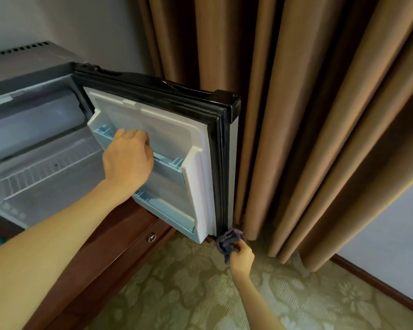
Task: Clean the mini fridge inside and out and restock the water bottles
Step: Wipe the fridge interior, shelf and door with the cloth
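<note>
left hand (126, 158) grips the open door's (200, 163) shelf (167, 163); right hand (242, 257) presses a bunched cloth (228, 241) to its bottom corner.

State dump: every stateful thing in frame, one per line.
fridge door: open wide
upper door shelf: no bottles visible
lower door shelf: no bottles visible
wire rack: in place, bare
freezer flap: shut
left hand: fingers curled on upper door shelf
right hand: grips cloth
cloth: bunched, at door's bottom corner
drawer: shut
curtain: drawn
</note>
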The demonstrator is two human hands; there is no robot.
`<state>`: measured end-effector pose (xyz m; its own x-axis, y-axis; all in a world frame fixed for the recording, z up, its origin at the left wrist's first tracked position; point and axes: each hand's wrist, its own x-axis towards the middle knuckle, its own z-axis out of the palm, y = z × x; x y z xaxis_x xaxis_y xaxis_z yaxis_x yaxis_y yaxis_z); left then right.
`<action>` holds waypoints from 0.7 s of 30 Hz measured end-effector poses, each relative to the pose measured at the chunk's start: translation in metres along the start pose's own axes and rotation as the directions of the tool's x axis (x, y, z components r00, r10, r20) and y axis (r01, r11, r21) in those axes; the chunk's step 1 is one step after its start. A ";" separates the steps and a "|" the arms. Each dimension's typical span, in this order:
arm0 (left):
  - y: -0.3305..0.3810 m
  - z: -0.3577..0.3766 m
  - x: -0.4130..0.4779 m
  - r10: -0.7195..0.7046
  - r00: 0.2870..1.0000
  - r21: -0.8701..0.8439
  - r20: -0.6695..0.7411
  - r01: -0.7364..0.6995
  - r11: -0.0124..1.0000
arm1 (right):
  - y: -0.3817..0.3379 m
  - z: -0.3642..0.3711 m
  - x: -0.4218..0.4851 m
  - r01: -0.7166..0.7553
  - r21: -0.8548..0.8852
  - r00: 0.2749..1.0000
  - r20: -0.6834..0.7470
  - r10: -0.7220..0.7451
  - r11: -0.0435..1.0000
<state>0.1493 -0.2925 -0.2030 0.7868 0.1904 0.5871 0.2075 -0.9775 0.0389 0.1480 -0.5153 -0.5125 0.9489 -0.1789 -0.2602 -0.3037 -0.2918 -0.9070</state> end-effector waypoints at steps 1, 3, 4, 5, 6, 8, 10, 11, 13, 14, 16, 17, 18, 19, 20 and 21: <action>-0.001 0.000 -0.001 0.000 1.000 -0.002 -0.004 -0.001 1.000 | 0.002 0.003 0.000 -0.019 -0.005 1.000 -0.001 0.019 1.000; 0.000 0.001 0.000 -0.006 1.000 -0.010 -0.009 0.006 1.000 | 0.003 0.004 -0.001 -0.028 -0.003 1.000 -0.012 0.028 1.000; 0.001 0.001 0.001 -0.013 1.000 -0.014 -0.008 0.013 1.000 | 0.001 0.004 -0.003 -0.027 0.005 0.999 -0.017 0.027 1.000; 0.002 0.001 0.000 -0.019 1.000 -0.017 -0.010 0.019 1.000 | -0.002 0.002 -0.007 -0.019 0.014 1.000 -0.020 0.019 1.000; 0.002 0.001 -0.001 -0.022 1.000 -0.020 -0.014 0.022 1.000 | -0.008 0.000 -0.012 0.002 0.030 1.000 -0.025 -0.001 1.000; 0.002 0.000 -0.001 -0.029 0.999 -0.024 -0.026 0.028 0.999 | -0.026 -0.009 -0.021 0.082 0.082 0.996 -0.032 -0.079 0.993; 0.006 -0.002 -0.001 -0.042 0.999 -0.032 -0.026 0.042 0.999 | -0.052 -0.024 -0.025 0.192 0.122 0.981 -0.029 -0.190 0.974; 0.008 -0.003 -0.001 -0.052 0.998 -0.042 -0.018 0.051 0.998 | -0.068 -0.033 -0.027 0.263 0.132 0.965 -0.024 -0.263 0.956; 0.012 -0.004 0.002 -0.072 0.997 -0.055 0.004 0.073 0.996 | -0.109 -0.051 -0.030 0.410 0.163 0.910 -0.015 -0.413 0.897; 0.014 -0.005 0.003 -0.075 0.997 -0.056 0.012 0.076 0.996 | -0.134 -0.061 -0.032 0.477 0.191 0.875 -0.019 -0.483 0.858; 0.015 -0.004 0.004 -0.071 0.997 -0.064 0.023 0.072 0.995 | -0.187 -0.080 -0.039 0.603 0.244 0.790 -0.044 -0.612 0.760; 0.015 -0.003 0.004 -0.066 0.998 -0.066 0.021 0.067 0.996 | -0.211 -0.089 -0.042 0.653 0.265 0.745 -0.057 -0.664 0.710; 0.015 -0.003 0.004 -0.062 0.998 -0.063 0.014 0.063 0.996 | -0.231 -0.096 -0.044 0.690 0.287 0.707 -0.068 -0.704 0.665; 0.015 -0.003 0.004 -0.061 0.998 -0.053 0.003 0.061 0.997 | -0.246 -0.101 -0.046 0.714 0.303 0.678 -0.077 -0.731 0.631; 0.015 -0.004 0.004 -0.064 0.998 -0.044 -0.001 0.063 0.997 | -0.256 -0.105 -0.047 0.727 0.318 0.659 -0.077 -0.748 0.608; 0.015 -0.004 0.004 -0.064 0.998 -0.040 -0.006 0.063 0.997 | -0.258 -0.106 -0.046 0.729 0.331 0.652 -0.069 -0.755 0.599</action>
<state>0.1534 -0.3066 -0.1967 0.7686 0.2515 0.5882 0.2331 -0.9664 0.1086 0.1734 -0.5316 -0.2309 0.8418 0.0394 0.5383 0.5385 0.0059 -0.8426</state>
